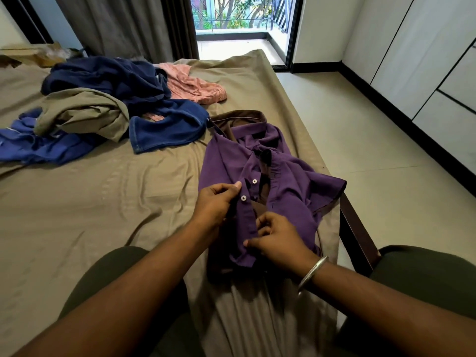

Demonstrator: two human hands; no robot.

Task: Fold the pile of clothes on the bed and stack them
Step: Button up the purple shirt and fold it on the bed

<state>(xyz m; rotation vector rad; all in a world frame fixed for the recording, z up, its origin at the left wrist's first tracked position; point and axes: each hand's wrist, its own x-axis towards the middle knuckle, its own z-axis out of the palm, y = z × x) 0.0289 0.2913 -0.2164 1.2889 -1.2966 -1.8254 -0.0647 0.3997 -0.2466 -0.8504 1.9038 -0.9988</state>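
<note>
So the purple shirt point(270, 176) is laid out near the right edge of the bed point(103, 202), front side up, collar pointing away toward the balcony door point(244, 27) and the hem end nearest the person. Its long axis runs pretty much straight away from the camera, along the bed's edge. It has brown trim at the collar and inside the placket, and a short sleeve sticks out to the right.

Left hand point(216, 204) has its fingers curled, pinching the button strip right by a white button. Right hand point(275, 238) is curled too, gripping the other front edge lower down; there's a metal bangle point(311, 274) on that wrist.

The rest of the pile point(108, 109) sits further back on the left, well apart from the shirt: navy, blue, khaki and pink stuff, all unfolded and tangled.
</note>
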